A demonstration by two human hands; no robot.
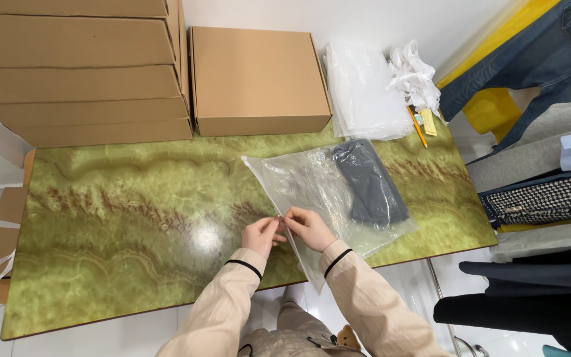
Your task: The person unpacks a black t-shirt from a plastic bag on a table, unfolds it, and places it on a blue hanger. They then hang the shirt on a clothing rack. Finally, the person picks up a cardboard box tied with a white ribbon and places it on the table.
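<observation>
A clear plastic bag (312, 185) lies flat on the green marbled table (120, 218), with a folded dark grey garment (368, 182) inside its far right part. My left hand (261, 235) and my right hand (310, 228) meet at the bag's left edge. Both pinch that edge between fingertips, thumbs almost touching. Cream sleeves with black cuffs cover both wrists.
A closed cardboard box (258, 78) stands at the table's back, beside a stack of flat cardboard boxes (77, 73) at back left. Empty clear bags (365, 89), white tags (414, 76) and a yellow pencil (418, 127) lie at back right. Hanging clothes (543, 172) crowd the right side.
</observation>
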